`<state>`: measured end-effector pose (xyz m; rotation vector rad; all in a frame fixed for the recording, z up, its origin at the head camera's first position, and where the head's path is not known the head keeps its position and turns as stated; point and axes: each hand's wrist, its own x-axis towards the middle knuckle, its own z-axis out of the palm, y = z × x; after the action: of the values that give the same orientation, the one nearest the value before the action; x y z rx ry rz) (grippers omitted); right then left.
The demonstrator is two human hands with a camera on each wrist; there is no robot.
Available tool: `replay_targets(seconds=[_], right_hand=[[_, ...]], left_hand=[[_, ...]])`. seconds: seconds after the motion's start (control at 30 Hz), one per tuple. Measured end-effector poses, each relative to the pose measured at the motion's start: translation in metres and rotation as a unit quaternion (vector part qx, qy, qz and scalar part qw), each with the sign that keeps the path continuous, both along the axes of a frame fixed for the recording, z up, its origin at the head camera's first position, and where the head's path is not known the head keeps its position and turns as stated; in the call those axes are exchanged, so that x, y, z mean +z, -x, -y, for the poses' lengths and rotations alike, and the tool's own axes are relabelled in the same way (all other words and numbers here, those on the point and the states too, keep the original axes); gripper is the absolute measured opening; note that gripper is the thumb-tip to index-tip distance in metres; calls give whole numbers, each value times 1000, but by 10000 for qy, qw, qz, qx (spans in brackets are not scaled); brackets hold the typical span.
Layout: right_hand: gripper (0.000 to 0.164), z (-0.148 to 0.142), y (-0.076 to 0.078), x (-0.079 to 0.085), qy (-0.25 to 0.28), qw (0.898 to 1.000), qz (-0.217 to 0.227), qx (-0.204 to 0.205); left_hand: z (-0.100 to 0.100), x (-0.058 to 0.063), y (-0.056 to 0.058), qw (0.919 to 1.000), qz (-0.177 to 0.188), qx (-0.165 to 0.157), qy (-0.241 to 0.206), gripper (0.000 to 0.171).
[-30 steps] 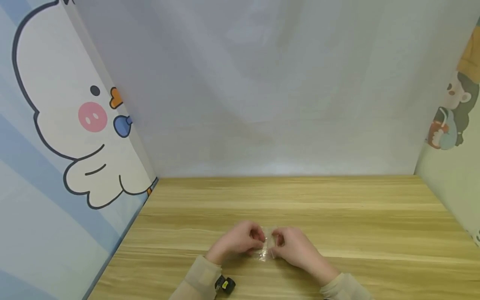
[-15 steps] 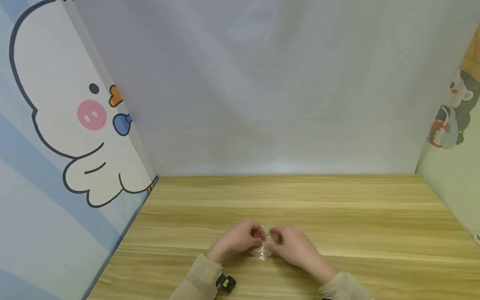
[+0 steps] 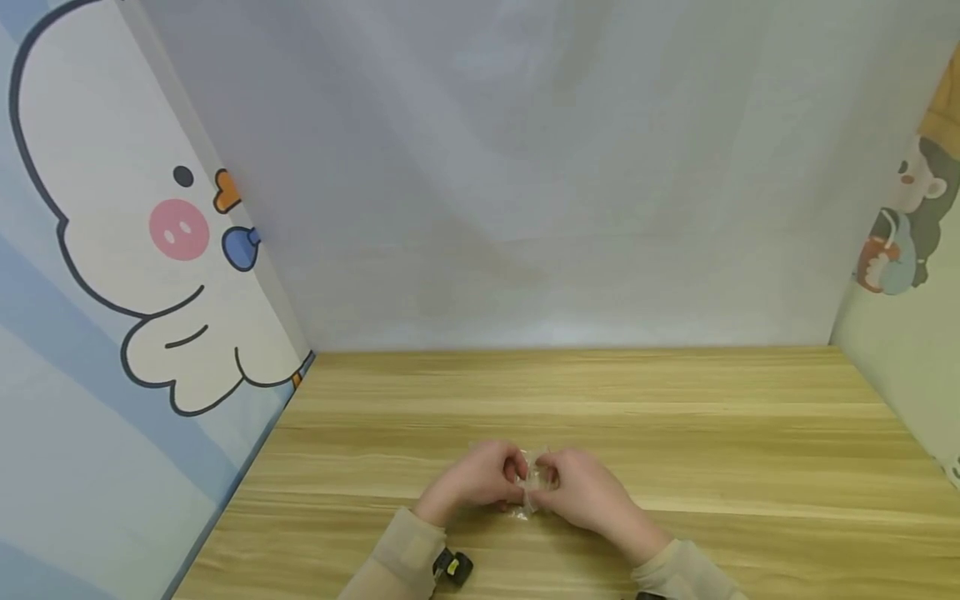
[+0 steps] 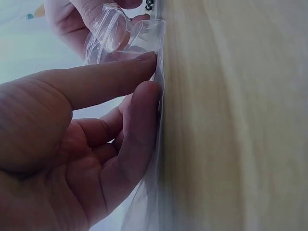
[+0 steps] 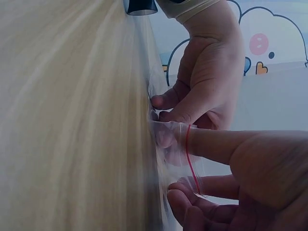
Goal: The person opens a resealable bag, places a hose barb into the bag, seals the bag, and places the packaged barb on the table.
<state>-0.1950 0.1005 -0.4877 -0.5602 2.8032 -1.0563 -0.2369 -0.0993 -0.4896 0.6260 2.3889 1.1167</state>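
Note:
A small clear plastic zip bag [image 3: 534, 478] lies low over the wooden table, between both hands in the head view. A red line [image 5: 192, 163] runs along its mouth in the right wrist view. My left hand [image 3: 480, 482] pinches the bag's plastic close to the tabletop, its thumb and index finger at the edge in the left wrist view. My right hand [image 3: 588, 493] holds the mouth end, and its thumb shows through the clear film. Raised, bent plastic [image 4: 147, 36] stands near the right thumb. Whether the bag contains anything cannot be made out.
The wood-grain table [image 3: 675, 417] extends around both hands. A black wrist camera [image 3: 453, 567] sits beside the left sleeve. Behind the table hangs a pale grey curtain [image 3: 555, 208]; a cartoon-printed wall [image 3: 97, 317] stands at left, another [image 3: 907, 350] at right.
My right hand has shifted slightly left, closer to the left hand, and the plastic between them has bunched up. The left hand has barely moved.

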Motion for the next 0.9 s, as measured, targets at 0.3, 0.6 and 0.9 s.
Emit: replay_targets(seconds=[0.3,0.6,0.9], right_hand=[[38,-1,1,0,-36,10000,51,18],[31,-3,1,1,15,10000,76,50],[33,-5,3,0,41,10000,42,50]], left_hand=[[12,10,5,9981,82,-609,-86,47],[3,14,3,9834,-1180,-1253,574,102],[-6,3,5,9844,-1152,-1199,573,96]])
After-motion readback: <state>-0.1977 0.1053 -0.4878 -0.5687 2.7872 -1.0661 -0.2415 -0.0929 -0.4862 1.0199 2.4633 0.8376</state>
